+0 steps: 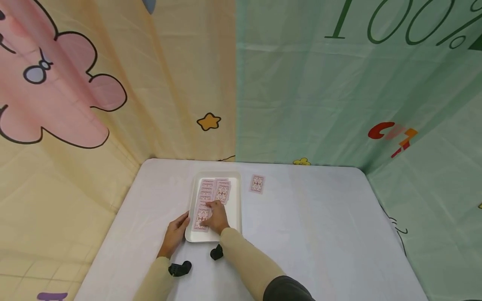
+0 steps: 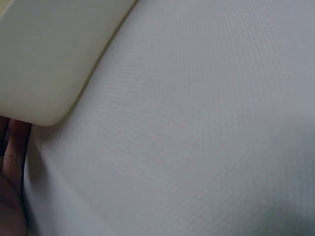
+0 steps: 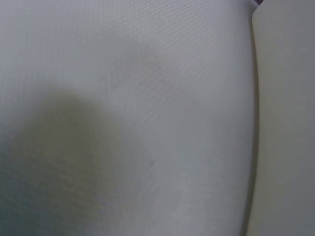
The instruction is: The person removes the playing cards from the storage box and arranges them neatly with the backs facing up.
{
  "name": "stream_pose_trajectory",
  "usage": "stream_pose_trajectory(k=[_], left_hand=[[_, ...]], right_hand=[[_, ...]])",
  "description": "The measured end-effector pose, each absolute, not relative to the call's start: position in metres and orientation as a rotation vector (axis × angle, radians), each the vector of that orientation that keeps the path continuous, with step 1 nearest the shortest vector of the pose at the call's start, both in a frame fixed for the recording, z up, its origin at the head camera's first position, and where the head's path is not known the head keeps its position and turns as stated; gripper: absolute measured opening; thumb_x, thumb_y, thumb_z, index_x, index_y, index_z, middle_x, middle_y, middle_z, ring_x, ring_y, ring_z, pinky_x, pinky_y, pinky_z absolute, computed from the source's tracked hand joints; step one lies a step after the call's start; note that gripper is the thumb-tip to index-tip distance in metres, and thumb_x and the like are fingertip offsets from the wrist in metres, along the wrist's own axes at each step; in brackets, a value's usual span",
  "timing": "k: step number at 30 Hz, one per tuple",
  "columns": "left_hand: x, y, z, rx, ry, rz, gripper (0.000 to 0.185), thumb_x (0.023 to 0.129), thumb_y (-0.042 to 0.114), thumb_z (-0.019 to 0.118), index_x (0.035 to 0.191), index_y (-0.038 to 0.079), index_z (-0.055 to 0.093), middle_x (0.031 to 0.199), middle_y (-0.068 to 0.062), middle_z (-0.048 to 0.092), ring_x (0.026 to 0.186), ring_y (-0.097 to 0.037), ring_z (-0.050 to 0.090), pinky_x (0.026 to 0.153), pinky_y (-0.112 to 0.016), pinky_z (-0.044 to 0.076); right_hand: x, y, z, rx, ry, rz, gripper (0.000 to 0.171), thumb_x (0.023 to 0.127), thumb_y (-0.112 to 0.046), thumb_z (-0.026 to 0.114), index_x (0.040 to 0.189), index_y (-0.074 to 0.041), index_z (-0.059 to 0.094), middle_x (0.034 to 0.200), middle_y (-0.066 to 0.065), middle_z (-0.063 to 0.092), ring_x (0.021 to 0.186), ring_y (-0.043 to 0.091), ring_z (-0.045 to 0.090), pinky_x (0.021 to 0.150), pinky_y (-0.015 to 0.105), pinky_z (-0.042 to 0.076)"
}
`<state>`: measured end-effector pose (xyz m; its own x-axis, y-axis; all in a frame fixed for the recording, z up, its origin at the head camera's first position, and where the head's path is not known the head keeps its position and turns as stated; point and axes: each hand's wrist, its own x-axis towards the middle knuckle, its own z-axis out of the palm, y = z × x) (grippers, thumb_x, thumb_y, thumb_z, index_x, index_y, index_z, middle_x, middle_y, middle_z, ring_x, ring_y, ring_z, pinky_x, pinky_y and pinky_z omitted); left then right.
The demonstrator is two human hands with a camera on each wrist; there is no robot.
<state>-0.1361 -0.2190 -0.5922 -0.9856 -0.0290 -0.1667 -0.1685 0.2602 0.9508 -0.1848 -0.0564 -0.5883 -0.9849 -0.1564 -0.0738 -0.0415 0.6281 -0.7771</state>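
Note:
A white tray point(image 1: 235, 209) lies on the white table point(image 1: 320, 234) and holds two columns of face-down cards point(image 1: 222, 190) with pink backs. My right hand point(image 1: 210, 210) lies on the left column near the tray's front, fingers bent down onto the cards; whether it pinches one is hidden. My left hand point(image 1: 183, 221) rests on the table against the tray's left edge with fingers extended. The left wrist view has the tray's corner point(image 2: 44, 64) and my fingers point(image 2: 10, 162) beside it. In the right wrist view only the tray's edge point(image 3: 285, 128) and tablecloth appear.
A single face-down card point(image 1: 257, 184) lies on the table just right of the tray's far end. Printed cloth walls close in the table at the left, back and right. Black wrist mounts point(image 1: 180, 268) sit on both sleeves.

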Motion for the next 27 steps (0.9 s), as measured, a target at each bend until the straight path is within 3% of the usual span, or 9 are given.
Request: stream_pose_trajectory(k=[12,17,21,27], left_hand=[[-0.14,-0.213,-0.593,-0.164,2.396,1.85,0.044,0.101,0.015,0.05,0.139,-0.006,0.045,0.144,-0.024,0.043,0.138,-0.035,0.034,0.113,-0.045,0.028],[-0.139,-0.215,-0.591,-0.166,2.394,1.844,0.044,0.102,0.016,0.05,0.14,-0.006,0.044,0.144,-0.024,0.042,0.138,-0.035,0.033,0.113,-0.045,0.027],[-0.138,-0.216,-0.591,-0.178,2.418,1.808,0.044,0.102,0.016,0.05,0.139,-0.006,0.045,0.144,-0.024,0.043,0.138,-0.035,0.033,0.113,-0.045,0.028],[-0.139,-0.22,-0.594,-0.188,2.427,1.783,0.044,0.102,0.015,0.048,0.141,-0.006,0.043,0.145,-0.024,0.041,0.139,-0.035,0.032,0.113,-0.045,0.028]], right_hand=[[-0.191,-0.05,-0.583,-0.162,2.718,-1.166,0.061,0.061,-0.016,0.092,0.115,-0.008,0.064,0.107,0.004,0.051,0.102,0.02,0.049,0.097,0.03,0.045],[-0.191,-0.046,-0.581,-0.212,2.662,-1.253,0.056,0.063,-0.01,0.09,0.111,-0.009,0.061,0.109,0.005,0.061,0.101,0.019,0.055,0.097,0.031,0.046],[-0.19,-0.043,-0.581,-0.247,2.611,-1.342,0.046,0.07,-0.006,0.085,0.108,-0.009,0.061,0.108,0.008,0.066,0.091,0.016,0.059,0.087,0.03,0.05],[-0.189,-0.04,-0.579,-0.256,2.551,-1.47,0.037,0.081,-0.006,0.076,0.116,-0.006,0.063,0.096,0.006,0.068,0.077,0.007,0.057,0.072,0.021,0.05]])
